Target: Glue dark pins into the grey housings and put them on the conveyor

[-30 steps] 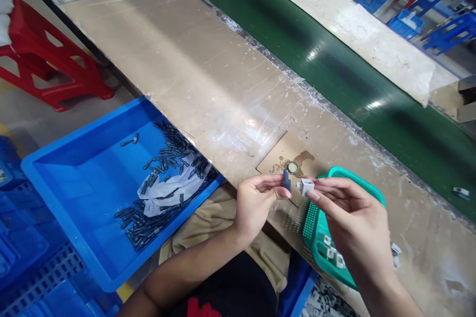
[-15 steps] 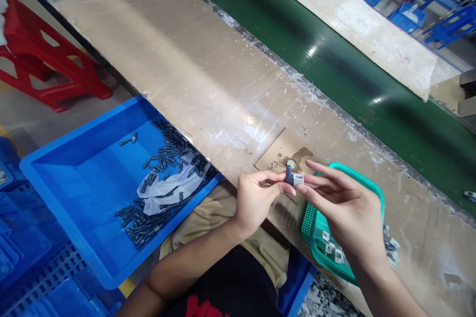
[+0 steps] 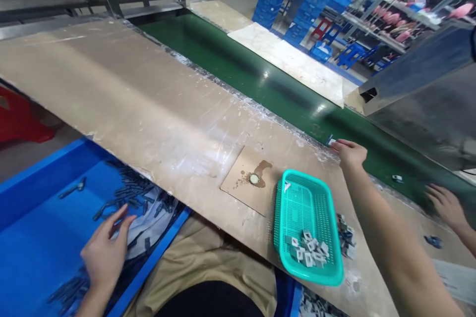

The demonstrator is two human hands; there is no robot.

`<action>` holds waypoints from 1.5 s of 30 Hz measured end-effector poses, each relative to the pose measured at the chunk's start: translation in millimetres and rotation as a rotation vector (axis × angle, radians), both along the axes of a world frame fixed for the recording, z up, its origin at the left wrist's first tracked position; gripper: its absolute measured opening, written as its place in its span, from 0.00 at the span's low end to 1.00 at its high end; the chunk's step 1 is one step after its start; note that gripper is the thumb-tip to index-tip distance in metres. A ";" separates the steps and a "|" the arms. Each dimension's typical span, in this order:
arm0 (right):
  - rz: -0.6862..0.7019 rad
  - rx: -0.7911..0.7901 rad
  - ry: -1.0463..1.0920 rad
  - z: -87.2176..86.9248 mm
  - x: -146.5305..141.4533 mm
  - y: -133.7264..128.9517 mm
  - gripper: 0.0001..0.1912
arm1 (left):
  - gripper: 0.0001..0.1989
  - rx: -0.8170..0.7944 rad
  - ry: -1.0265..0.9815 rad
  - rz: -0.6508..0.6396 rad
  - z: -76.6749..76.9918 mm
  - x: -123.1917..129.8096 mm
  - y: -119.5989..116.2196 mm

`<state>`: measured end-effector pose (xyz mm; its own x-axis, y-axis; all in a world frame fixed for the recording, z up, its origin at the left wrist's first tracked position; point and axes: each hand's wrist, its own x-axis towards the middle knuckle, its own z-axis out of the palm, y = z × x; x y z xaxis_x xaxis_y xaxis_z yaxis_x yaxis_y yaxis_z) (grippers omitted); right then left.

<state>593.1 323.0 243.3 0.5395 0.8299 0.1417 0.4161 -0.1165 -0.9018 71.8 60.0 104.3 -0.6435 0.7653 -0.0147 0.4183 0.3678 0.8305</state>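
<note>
My right hand (image 3: 349,152) is stretched out over the near edge of the green conveyor belt. Its fingertips pinch a small joined part of dark and light grey plastic (image 3: 330,140). Over a large blue bin (image 3: 33,228) at the lower left hovers my left hand (image 3: 107,250), thumb and fingers apart, nothing seen between them. Below it lie many dark grey plastic pieces (image 3: 128,189) and a white plastic bag (image 3: 150,220). A teal basket (image 3: 284,250) on the table contains light grey plastic pieces (image 3: 308,252).
Beside the basket lies a cardboard sheet (image 3: 238,190) with a bottle cap (image 3: 254,179). More grey parts (image 3: 345,237) sit right of the basket. Another person's hand (image 3: 446,205) reaches in by the belt (image 3: 290,99), where one part (image 3: 397,178) lies. A red stool (image 3: 22,119) stands left.
My hands have separated: the right carried the joined part away to the belt, while the left let go and moved down-left over the blue bin. The view has shifted, and another person's hand appears.
</note>
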 end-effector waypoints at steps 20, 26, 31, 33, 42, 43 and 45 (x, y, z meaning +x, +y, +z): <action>1.074 -0.610 -0.588 25.3 -80.9 -198.8 0.15 | 0.19 -0.148 0.271 -0.784 -60.1 -25.6 -45.6; 1.088 -0.575 -0.552 12.7 -90.4 -196.5 0.08 | 0.19 -0.176 0.241 -0.666 -51.1 -20.7 -47.5; 0.910 -0.608 0.010 12.5 -73.6 -191.5 0.12 | 0.17 -0.261 -0.014 -0.484 -33.0 -15.0 -42.6; 0.797 -0.568 0.253 10.4 -69.4 -188.9 0.12 | 0.19 -0.319 -0.195 -0.362 -21.6 -13.1 -37.4; 0.711 -0.420 0.254 10.4 -103.4 -166.8 0.13 | 0.26 -0.175 -0.982 0.132 26.0 15.9 -9.1; 0.724 -0.405 0.213 12.2 -107.8 -162.9 0.16 | 0.25 -0.156 -1.026 0.144 30.1 19.2 -8.3; 0.749 -0.355 0.159 15.1 -114.8 -155.0 0.19 | 0.23 -0.136 -1.084 0.147 38.7 24.8 -7.9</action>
<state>478.3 168.0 258.4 -0.1798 0.9574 -0.2261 0.3672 -0.1479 -0.9183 96.6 52.1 143.0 -0.3235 0.6312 -0.7049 -0.5630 0.4704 0.6796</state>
